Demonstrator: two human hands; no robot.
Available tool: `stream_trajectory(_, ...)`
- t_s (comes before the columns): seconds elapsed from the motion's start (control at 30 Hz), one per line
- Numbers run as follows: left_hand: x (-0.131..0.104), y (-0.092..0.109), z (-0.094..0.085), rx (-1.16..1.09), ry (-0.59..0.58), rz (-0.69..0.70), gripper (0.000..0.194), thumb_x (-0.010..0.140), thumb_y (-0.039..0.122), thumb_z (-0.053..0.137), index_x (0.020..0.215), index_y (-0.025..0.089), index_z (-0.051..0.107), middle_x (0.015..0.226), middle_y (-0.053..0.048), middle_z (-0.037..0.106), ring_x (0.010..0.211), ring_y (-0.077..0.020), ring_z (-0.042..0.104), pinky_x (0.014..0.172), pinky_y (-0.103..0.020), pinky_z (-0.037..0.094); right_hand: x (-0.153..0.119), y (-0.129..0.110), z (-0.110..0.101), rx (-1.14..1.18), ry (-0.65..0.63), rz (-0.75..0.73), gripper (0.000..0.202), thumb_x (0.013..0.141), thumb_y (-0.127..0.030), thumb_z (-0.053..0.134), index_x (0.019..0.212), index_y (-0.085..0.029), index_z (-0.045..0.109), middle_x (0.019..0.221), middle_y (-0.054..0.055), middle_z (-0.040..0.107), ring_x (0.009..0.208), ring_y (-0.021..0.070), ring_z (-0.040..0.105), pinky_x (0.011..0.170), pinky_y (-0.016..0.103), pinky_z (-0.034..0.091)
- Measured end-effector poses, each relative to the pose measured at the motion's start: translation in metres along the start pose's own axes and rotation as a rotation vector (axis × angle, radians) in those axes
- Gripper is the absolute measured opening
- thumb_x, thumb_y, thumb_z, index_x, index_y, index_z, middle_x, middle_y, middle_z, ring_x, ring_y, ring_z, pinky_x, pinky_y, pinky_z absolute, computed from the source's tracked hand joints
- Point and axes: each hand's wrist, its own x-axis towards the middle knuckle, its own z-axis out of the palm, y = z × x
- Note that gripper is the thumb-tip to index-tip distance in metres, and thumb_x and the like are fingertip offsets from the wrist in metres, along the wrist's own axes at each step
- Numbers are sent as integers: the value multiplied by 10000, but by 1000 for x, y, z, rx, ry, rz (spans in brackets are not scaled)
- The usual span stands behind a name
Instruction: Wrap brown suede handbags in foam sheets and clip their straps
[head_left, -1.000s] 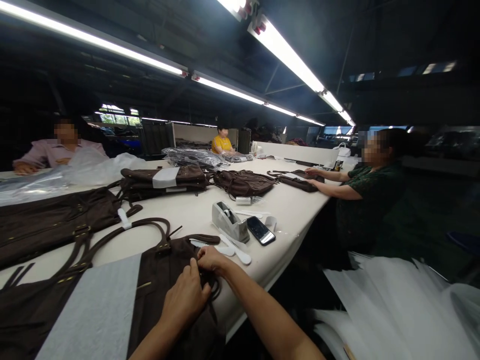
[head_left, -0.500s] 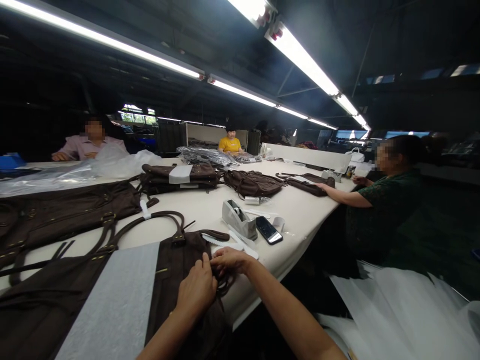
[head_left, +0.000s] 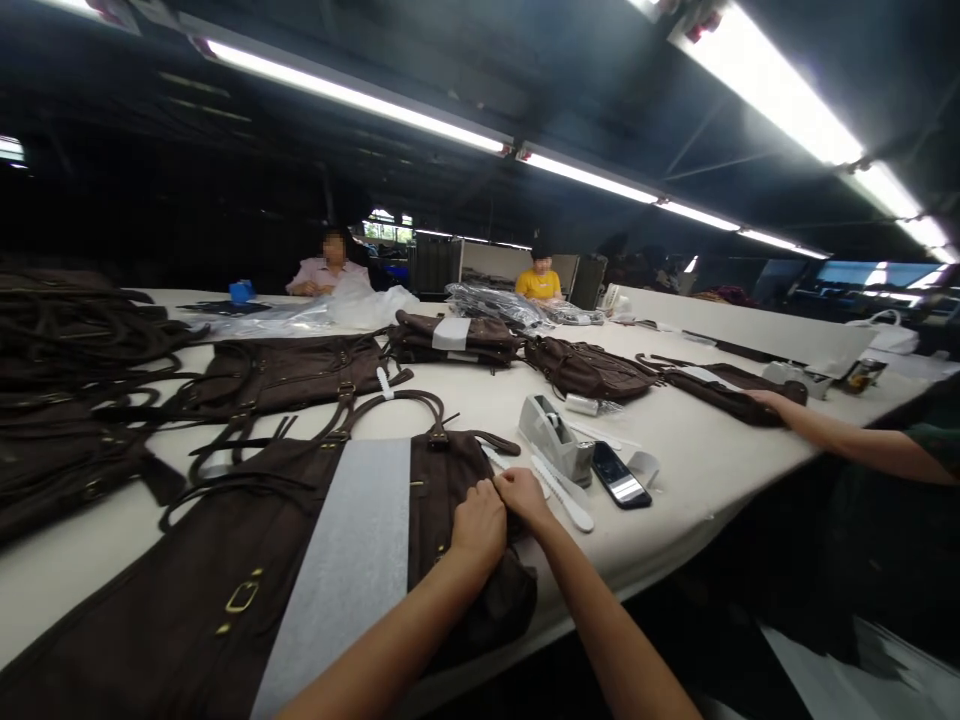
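A large dark brown handbag [head_left: 300, 520] with brass buckles lies flat in front of me. A pale grey paper strip [head_left: 360, 510] runs across its middle. At the bag's right end my left hand [head_left: 480, 522] is closed on the dark fabric. Touching it, my right hand [head_left: 525, 492] pinches the same end from the other side. What lies between the fingertips is partly hidden. Just past my right hand are white toothed plastic strips [head_left: 562, 495]. A grey tape dispenser [head_left: 555, 440] stands behind them, beside a black phone [head_left: 621, 475].
More brown bags [head_left: 285, 375] lie to the left and along the white table [head_left: 697, 470]. A co-worker's hand [head_left: 765, 400] rests on a bag at the right. Two people sit across the table near clear plastic bags [head_left: 495, 305]. The table's front edge drops off at lower right.
My view has swung left, so the scene sits further right and more bags show at the left. Both hands stay at the bag's right end, now drawn closer together.
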Motion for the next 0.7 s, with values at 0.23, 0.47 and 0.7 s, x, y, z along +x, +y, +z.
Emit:
stream_trajectory(0.23, -3, -2, 8, -93, -43, 99, 427, 886, 99, 364, 1261, 85, 567, 1176, -223, 588, 1124, -320, 541, 895, -402, 488, 12, -28, 9, -137, -73, -569, 473, 963, -323, 360, 1401, -177, 463, 1502, 83, 384, 1411, 189, 280, 1162, 353, 215)
stream_trajectory(0.47, -50, -43, -36, -266, -87, 234, 287, 872, 316, 529, 1020, 147, 708, 1144, -115, 649, 1111, -222, 573, 1004, -272, 432, 44, 20, 42, -363, -314, -483, 600, 976, -414, 213, 1517, -154, 228, 1577, 89, 186, 1459, 237, 137, 1167, 510, 126)
stream_trajectory(0.7, -117, -207, -114, -30, 391, -482, 355, 913, 250, 426, 1196, 145, 612, 1263, -128, 592, 1189, -254, 505, 1034, -351, 369, 56, 33, 42, -535, -283, -575, 626, 971, -462, 159, 1527, -177, 195, 1575, 59, 200, 1449, 233, 184, 1152, 482, 222)
